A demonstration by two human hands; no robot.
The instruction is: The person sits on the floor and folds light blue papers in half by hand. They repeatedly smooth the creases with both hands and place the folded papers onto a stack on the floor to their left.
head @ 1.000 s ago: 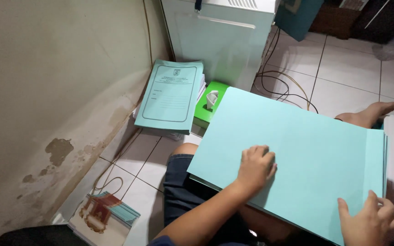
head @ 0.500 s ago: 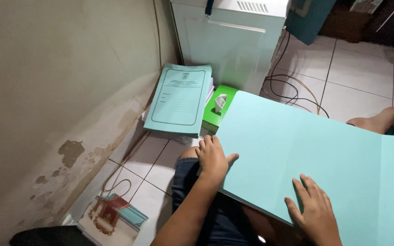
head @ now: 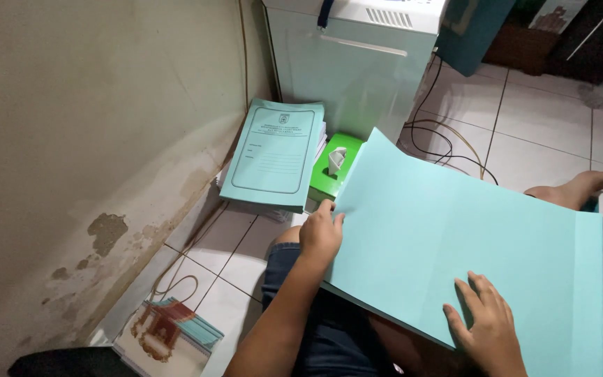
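A stack of large light-blue sheets [head: 469, 237] lies across my lap. My left hand [head: 320, 234] grips the left edge of the top sheet, which is lifted at its far left corner. My right hand [head: 484, 318] rests flat, fingers spread, on the near part of the sheets. A pile of printed light-blue booklets [head: 276, 153] sits on the floor by the wall, beyond my left hand. A green tissue box [head: 334, 171] stands between that pile and the sheets.
A white machine [head: 354, 59] stands at the back with black cables [head: 441, 143] trailing over the tiled floor. A stained wall [head: 85, 139] runs along the left. My bare foot [head: 577, 188] shows at right. Coloured packets [head: 169, 331] lie at lower left.
My left hand slid from the middle of the sheets to their left edge and took hold of the top sheet. My right hand moved left along the near part. The view shifted right.
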